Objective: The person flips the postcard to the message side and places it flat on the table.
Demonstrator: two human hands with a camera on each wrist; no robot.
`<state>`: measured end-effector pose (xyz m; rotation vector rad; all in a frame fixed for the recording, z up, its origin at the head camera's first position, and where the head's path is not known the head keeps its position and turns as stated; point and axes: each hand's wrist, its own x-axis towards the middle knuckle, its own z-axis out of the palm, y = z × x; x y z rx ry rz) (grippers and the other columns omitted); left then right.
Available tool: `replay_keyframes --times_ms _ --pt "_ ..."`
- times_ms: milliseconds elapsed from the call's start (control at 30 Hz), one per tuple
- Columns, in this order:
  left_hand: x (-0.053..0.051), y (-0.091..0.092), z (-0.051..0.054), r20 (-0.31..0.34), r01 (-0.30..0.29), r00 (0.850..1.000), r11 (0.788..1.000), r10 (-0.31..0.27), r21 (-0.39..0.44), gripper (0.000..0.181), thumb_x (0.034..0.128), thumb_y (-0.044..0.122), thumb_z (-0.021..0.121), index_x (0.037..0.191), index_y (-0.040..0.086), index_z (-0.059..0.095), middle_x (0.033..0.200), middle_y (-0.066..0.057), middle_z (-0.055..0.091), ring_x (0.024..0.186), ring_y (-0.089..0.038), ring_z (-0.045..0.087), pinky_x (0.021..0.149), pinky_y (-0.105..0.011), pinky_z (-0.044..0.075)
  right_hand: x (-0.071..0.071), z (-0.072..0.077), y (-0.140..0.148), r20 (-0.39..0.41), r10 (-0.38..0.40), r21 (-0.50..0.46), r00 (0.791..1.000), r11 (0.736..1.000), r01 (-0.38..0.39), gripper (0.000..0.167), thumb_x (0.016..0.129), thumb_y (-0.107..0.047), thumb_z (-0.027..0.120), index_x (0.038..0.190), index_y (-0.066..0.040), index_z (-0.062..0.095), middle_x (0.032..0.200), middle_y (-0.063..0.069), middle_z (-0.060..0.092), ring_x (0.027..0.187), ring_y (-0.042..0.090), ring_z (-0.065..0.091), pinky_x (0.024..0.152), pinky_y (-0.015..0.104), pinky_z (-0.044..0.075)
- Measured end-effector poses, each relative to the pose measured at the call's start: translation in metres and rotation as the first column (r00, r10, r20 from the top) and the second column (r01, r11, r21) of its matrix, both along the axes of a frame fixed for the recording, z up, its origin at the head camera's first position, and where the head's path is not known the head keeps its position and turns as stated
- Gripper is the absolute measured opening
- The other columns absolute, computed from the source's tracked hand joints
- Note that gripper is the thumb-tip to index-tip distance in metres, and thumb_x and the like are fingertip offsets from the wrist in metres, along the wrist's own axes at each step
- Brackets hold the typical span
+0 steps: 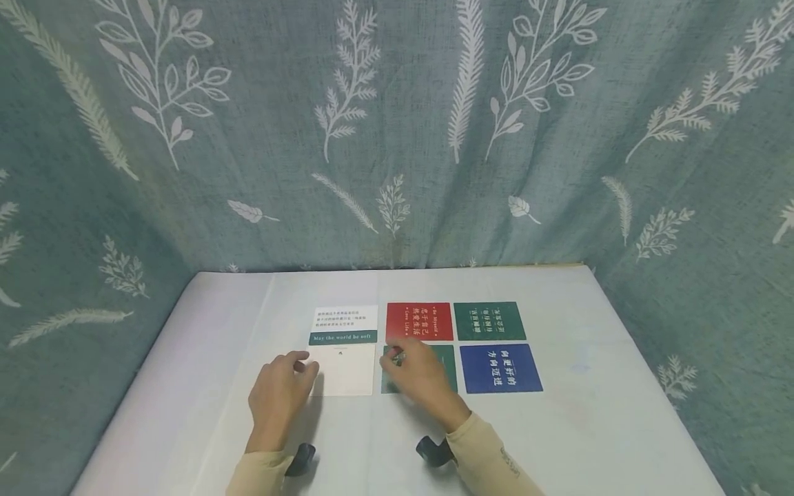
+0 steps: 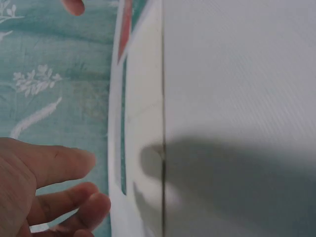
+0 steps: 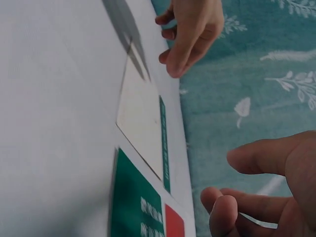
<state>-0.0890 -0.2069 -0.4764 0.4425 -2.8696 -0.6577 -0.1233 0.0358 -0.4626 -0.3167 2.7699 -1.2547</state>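
Observation:
Six cards lie in two rows of three. The back row has a white card with a green band [image 1: 343, 324], a red card [image 1: 419, 321] and a green card [image 1: 490, 321]; the front row has a cream card [image 1: 343, 370], another green card [image 1: 444, 365] and a blue card [image 1: 501, 368]. My left hand [image 1: 282, 389] hovers by the cream card's left edge, fingers loosely bent, holding nothing. Over the front green card hangs my right hand [image 1: 422, 375], partly hiding it; in the right wrist view this hand [image 3: 269, 185] has thumb and fingers apart, nothing between them.
The cards lie on a white-covered table [image 1: 595, 427]. Behind it and at both sides hangs a green leaf-patterned cloth [image 1: 409, 138]. Dark cylindrical pieces show beside the left wrist [image 1: 300, 459] and the right wrist [image 1: 435, 451].

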Motion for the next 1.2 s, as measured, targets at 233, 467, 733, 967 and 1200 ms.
replay_keyframes --times_ms 233,467,733,967,1200 --pt "0.001 0.009 0.005 -0.014 0.037 0.999 0.999 -0.037 0.036 0.036 0.0913 0.032 0.067 0.118 0.009 0.074 0.097 -0.005 0.072 0.079 -0.025 0.06 0.056 -0.035 0.045 0.001 0.01 0.024 -0.049 -0.078 -0.016 0.996 0.997 0.077 0.039 0.09 -0.024 0.073 0.128 -0.013 0.069 0.099 -0.006 0.068 0.064 0.009 0.054 0.056 0.028 0.045" --pt "0.001 0.022 0.008 -0.028 0.059 0.998 0.998 -0.059 0.035 0.035 0.0912 0.033 0.069 0.118 0.011 0.074 0.098 -0.003 0.072 0.08 -0.024 0.061 0.057 -0.035 0.046 0.004 0.009 0.044 -0.087 -0.122 -0.009 0.989 0.992 0.122 0.044 0.09 -0.026 0.075 0.131 -0.014 0.067 0.103 -0.001 0.068 0.06 0.009 0.052 0.049 0.027 0.041" --pt "-0.001 0.046 0.005 -0.067 0.113 0.992 0.993 -0.112 0.021 0.032 0.0893 0.032 0.072 0.114 0.012 0.076 0.094 -0.002 0.073 0.079 -0.024 0.061 0.06 -0.037 0.048 0.004 0.004 0.066 -0.107 -0.149 0.008 0.983 0.989 0.151 0.047 0.09 -0.024 0.075 0.134 -0.011 0.065 0.102 -0.003 0.066 0.062 0.009 0.052 0.052 0.029 0.042" --pt "-0.005 0.066 0.0 -0.082 0.159 0.984 0.987 -0.155 0.035 0.031 0.0875 0.03 0.073 0.112 0.013 0.077 0.092 0.0 0.072 0.085 -0.026 0.064 0.066 -0.041 0.05 0.003 -0.001 0.082 -0.091 -0.161 0.066 0.983 0.984 0.167 0.051 0.09 -0.028 0.074 0.136 -0.01 0.063 0.103 0.002 0.066 0.069 0.011 0.052 0.059 0.03 0.043" --pt "-0.009 0.086 -0.004 -0.081 0.231 0.97 0.973 -0.231 -0.017 0.031 0.0863 0.031 0.074 0.11 0.011 0.077 0.089 -0.003 0.071 0.082 -0.026 0.063 0.064 -0.039 0.05 0.003 -0.009 0.093 -0.063 -0.173 0.113 0.983 0.977 0.179 0.052 0.089 -0.028 0.074 0.134 -0.007 0.064 0.102 0.005 0.065 0.072 0.013 0.051 0.062 0.031 0.042"
